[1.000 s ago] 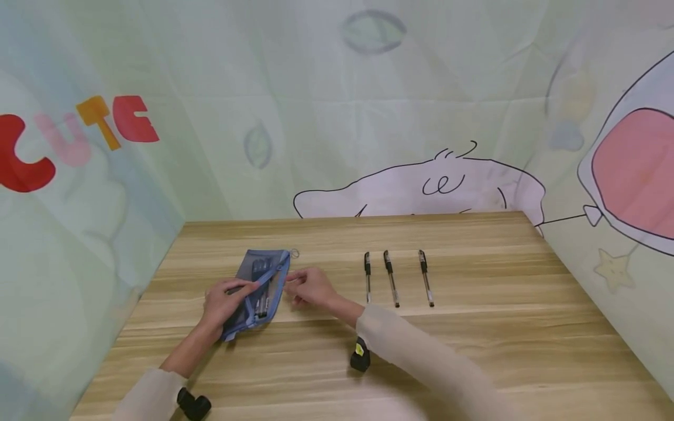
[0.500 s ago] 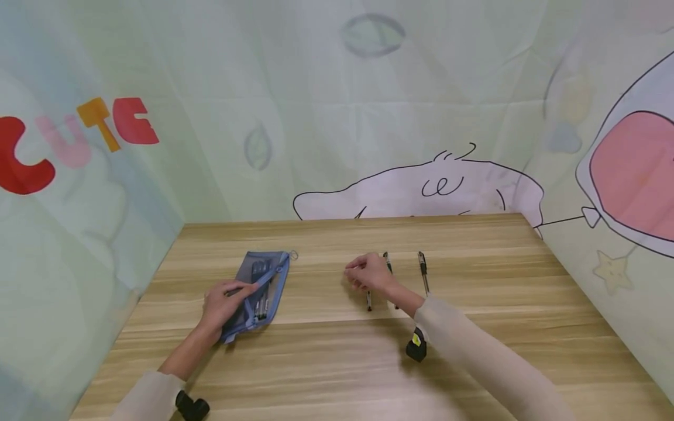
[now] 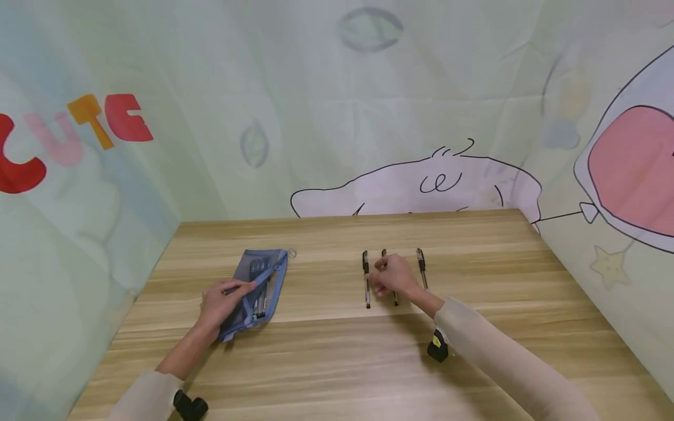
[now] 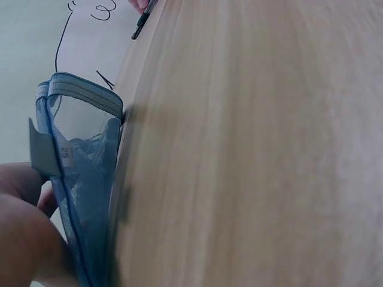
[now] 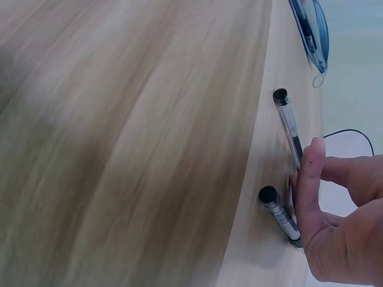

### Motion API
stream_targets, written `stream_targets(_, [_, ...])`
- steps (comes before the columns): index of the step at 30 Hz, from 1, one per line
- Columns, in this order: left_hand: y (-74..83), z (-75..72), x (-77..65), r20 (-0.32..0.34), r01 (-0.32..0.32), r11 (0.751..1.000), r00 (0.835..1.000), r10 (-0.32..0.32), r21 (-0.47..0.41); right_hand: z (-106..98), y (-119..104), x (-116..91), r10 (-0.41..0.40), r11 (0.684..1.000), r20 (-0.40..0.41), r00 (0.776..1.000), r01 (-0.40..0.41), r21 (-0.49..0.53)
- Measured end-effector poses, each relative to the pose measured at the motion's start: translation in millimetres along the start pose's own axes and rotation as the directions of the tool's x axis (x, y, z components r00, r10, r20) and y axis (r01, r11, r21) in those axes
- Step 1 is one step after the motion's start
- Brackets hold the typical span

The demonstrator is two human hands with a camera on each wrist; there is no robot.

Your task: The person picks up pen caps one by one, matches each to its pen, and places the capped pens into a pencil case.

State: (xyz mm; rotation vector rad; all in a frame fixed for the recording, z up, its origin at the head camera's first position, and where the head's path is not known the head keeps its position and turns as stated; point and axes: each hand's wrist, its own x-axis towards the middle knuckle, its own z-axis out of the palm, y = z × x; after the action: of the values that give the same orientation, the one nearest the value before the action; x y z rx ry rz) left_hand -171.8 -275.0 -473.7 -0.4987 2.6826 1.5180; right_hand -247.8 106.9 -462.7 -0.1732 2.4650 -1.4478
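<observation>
A blue mesh pencil pouch (image 3: 279,292) with a zip lies at the left of the table, and several dark pens (image 3: 260,304) show inside it. My left hand (image 3: 223,301) pinches the near-left edge of its opening; in the left wrist view the pouch (image 4: 90,179) gapes at its end. My right hand (image 3: 395,275) is over the middle one of three black-capped pens, covering much of that middle pen (image 3: 396,299). Just left of the fingers lies the left pen (image 3: 367,280). In the right wrist view the fingers are extended beside the two pens, pinching neither visibly.
The third pen (image 3: 422,263) lies right of my right hand, partly behind the wrist. A small metal ring (image 3: 292,252) hangs from the pouch's far corner. Printed cloth (image 3: 326,140) walls in the wooden table (image 3: 316,362) at the back and sides.
My right hand has moved from beside the pouch rightward, past the left pen, to the middle pen. The left hand keeps hold of the pouch. All three pens stay on the table.
</observation>
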Motion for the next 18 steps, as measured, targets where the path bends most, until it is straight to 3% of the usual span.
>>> stream_targets(9, [4.7,-1.3,2.0,0.006,0.02,1.0,1.0,-0.02,0.0,0.8,-10.3,10.9,0.069,0.997,0.018,0.997,-0.068,-0.042])
stream_targets(18, [3.6,-1.9,-3.1,0.02,0.029,1.0,0.999,-0.029,-0.001,6.2,-11.4,19.3,0.055,0.994,0.007,0.998,-0.054,-0.092])
